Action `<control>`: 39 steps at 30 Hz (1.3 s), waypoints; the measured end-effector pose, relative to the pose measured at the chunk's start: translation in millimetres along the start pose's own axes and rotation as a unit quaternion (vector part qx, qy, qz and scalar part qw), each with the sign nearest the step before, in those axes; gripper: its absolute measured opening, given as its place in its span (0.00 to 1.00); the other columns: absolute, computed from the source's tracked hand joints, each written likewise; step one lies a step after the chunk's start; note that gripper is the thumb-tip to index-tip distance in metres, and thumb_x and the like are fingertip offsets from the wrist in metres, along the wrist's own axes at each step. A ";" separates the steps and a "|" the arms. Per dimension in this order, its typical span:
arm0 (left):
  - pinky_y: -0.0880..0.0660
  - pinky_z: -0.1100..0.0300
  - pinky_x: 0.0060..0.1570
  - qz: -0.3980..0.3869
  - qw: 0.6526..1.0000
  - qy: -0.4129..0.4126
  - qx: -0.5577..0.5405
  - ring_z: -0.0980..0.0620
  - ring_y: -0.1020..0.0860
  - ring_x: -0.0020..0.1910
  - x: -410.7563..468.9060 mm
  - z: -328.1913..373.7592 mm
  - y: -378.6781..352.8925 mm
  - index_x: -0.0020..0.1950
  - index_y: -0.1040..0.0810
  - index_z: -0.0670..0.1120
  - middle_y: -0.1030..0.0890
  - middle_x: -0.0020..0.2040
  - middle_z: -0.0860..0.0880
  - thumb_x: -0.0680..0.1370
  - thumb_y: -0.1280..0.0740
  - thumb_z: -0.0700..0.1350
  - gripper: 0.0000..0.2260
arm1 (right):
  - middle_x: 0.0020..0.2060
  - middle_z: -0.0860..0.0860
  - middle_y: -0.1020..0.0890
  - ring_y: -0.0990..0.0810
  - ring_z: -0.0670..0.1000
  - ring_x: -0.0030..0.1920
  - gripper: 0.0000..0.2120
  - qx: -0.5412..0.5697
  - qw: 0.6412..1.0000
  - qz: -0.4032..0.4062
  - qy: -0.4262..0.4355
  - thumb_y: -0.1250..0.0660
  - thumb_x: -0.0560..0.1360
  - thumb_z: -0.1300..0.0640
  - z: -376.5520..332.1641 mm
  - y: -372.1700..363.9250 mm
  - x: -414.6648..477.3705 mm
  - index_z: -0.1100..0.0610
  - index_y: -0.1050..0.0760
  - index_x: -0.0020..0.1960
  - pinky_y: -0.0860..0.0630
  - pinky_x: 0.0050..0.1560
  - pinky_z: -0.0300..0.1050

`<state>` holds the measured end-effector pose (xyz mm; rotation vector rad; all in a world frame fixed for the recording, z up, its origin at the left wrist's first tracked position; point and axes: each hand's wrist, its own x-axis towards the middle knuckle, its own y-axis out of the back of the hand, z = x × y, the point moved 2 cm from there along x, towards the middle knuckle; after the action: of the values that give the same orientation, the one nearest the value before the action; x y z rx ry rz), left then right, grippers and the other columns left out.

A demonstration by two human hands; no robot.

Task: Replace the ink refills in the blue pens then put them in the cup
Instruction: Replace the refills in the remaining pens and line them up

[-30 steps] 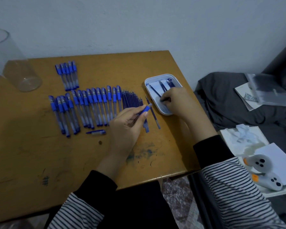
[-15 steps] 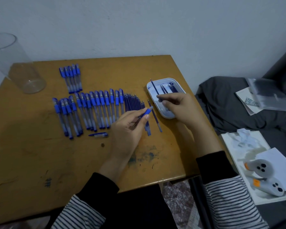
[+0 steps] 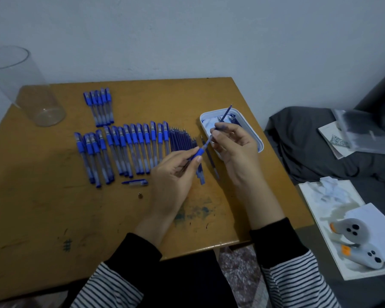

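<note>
Left grip (image 3: 176,174) pinched the blue pen barrel (image 3: 199,151); right grip (image 3: 236,150), down in the white tray (image 3: 259,143) a second before, had lifted clear pinching a refill (image 3: 226,115), its lower end at the barrel's mouth. Insertion seemed next; the cup (image 3: 31,96) waited at the far-left corner of the desk (image 3: 53,207).

Left hand (image 3: 176,172), right hand (image 3: 233,150) — fingers (image 3: 229,129) pinched.

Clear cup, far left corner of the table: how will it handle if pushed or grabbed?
The clear cup looks tall and empty, so probably light and apt to tip if pushed near the rim. Its smooth walls may be slippery. It stands close to the table edge.
</note>
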<state>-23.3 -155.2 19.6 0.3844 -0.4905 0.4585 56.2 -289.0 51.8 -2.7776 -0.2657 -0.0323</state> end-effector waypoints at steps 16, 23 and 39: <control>0.18 0.57 0.47 0.016 1.000 -0.004 0.023 0.57 0.18 0.48 -1.4 -0.6 1.2 0.61 0.17 0.43 0.16 0.51 0.50 0.78 0.28 0.42 0.12 | 0.43 0.50 0.15 0.17 0.47 0.46 0.07 -0.165 0.981 -0.026 0.102 0.29 0.74 0.68 -13.9 0.1 -11.3 0.61 0.18 0.51 0.22 0.49 0.40; 0.19 0.64 0.47 0.030 0.999 -0.026 0.027 0.58 0.18 0.48 -1.0 5.1 7.0 0.61 0.18 0.42 0.17 0.52 0.52 0.78 0.27 0.40 0.12 | 0.47 0.52 0.16 0.17 0.51 0.50 0.11 -0.203 0.966 -0.015 0.161 0.31 0.77 0.64 -5.1 -10.4 -27.1 0.59 0.20 0.60 0.20 0.52 0.45; 0.23 0.69 0.46 0.071 0.996 -0.013 0.050 0.61 0.18 0.44 -9.4 6.3 68.7 0.59 0.16 0.43 0.18 0.48 0.55 0.77 0.29 0.46 0.12 | 0.45 0.52 0.16 0.18 0.49 0.44 0.10 -0.132 0.979 -0.030 0.154 0.33 0.78 0.67 10.3 -65.1 -44.4 0.60 0.21 0.59 0.20 0.50 0.45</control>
<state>-67.6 -104.1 36.3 0.4547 -0.5240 0.6175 0.3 -233.5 61.9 -2.9676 -0.2827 -0.5446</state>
